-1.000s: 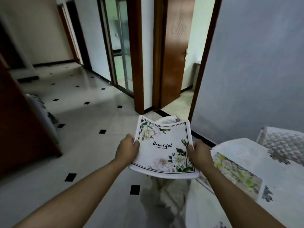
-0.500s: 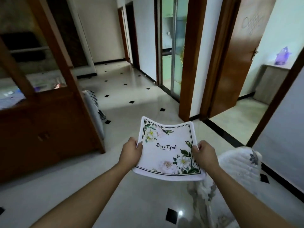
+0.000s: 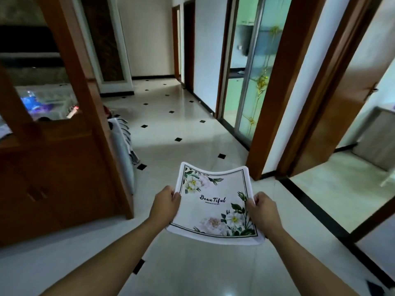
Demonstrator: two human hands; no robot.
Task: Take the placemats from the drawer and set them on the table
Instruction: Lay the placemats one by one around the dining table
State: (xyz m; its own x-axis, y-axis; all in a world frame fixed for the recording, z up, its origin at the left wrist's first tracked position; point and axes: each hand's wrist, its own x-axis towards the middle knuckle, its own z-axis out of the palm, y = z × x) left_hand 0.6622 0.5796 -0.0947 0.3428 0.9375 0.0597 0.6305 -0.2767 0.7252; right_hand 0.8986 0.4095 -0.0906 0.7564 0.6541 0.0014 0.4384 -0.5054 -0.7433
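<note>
"BeauTiful" on placemat

White floral placemat printed "BeauTiful", sagging between its raised side edges, above floor

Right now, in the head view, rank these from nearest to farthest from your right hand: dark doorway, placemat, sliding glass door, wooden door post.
1. Placemat: the right hand grips its right edge.
2. Wooden door post: ahead, slightly right.
3. Sliding glass door: beyond the post, along the right wall.
4. Dark doorway: at the hall's far end.
</note>
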